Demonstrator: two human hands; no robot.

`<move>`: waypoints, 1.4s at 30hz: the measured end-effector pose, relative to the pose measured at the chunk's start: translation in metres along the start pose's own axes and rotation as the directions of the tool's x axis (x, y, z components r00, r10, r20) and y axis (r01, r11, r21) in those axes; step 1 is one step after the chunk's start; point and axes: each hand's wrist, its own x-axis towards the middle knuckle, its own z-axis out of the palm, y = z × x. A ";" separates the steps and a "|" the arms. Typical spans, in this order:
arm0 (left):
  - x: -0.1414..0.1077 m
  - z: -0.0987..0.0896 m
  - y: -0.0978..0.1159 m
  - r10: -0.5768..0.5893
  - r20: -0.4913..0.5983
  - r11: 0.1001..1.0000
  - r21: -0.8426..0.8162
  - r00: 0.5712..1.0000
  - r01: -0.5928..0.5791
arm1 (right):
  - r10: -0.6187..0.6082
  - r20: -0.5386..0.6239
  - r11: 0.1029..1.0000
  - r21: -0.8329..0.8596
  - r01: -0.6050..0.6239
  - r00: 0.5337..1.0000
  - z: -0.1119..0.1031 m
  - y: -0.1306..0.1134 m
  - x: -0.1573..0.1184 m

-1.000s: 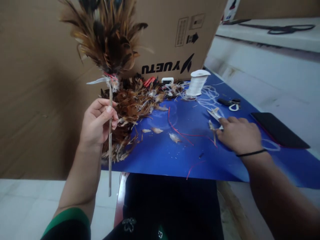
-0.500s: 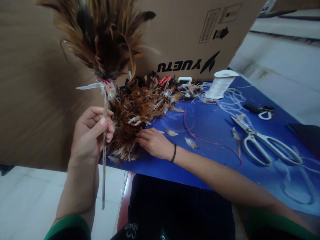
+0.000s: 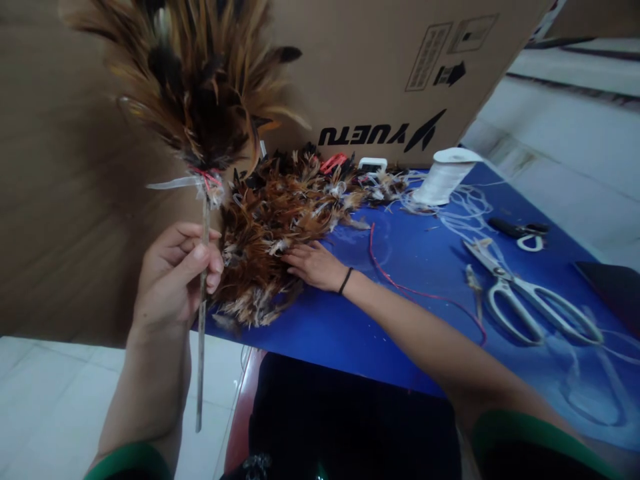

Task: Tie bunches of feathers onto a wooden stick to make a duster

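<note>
My left hand (image 3: 183, 273) pinches the thin wooden stick of a feather duster (image 3: 200, 113), held upright at the left. Brown and black feathers fan out at its top, bound with red string and a strip of clear plastic. Flat on the blue table, my right hand (image 3: 317, 265) rests against the edge of a heap of brown feathers (image 3: 280, 213), its fingers stretched out and their tips partly among the feathers. A red string (image 3: 425, 297) lies to the right of that hand.
Behind the heap stands a large cardboard box (image 3: 360, 73). To the right are a spool of white ribbon (image 3: 443, 177) with loose loops, large scissors (image 3: 530, 293), small black-handled snips (image 3: 517, 230) and a dark flat object (image 3: 610, 287). A small white device (image 3: 373, 165) sits by the box.
My right hand has shifted slightly up and right along the heap, and loose feathers beside it no longer show on the table there. My left hand keeps hold of the duster.
</note>
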 end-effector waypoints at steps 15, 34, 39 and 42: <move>-0.010 -0.002 0.011 0.052 -0.092 0.998 0.042 0.994 -0.048 | 0.010 -0.164 0.995 -0.093 -0.026 0.986 -0.008 0.003 0.035; 0.008 0.018 0.017 -0.036 0.002 0.999 0.010 0.999 0.036 | 0.151 -0.076 0.971 -0.177 -0.162 0.986 -0.033 0.030 -0.026; 0.027 0.045 0.008 -0.075 0.138 0.994 -0.068 0.988 0.085 | 0.197 0.000 0.961 -0.199 -0.193 0.980 -0.040 0.014 -0.060; 0.038 0.068 -0.003 -0.141 0.201 0.983 -0.086 0.969 0.161 | 0.226 0.064 0.962 -0.171 -0.213 0.972 -0.054 0.007 -0.079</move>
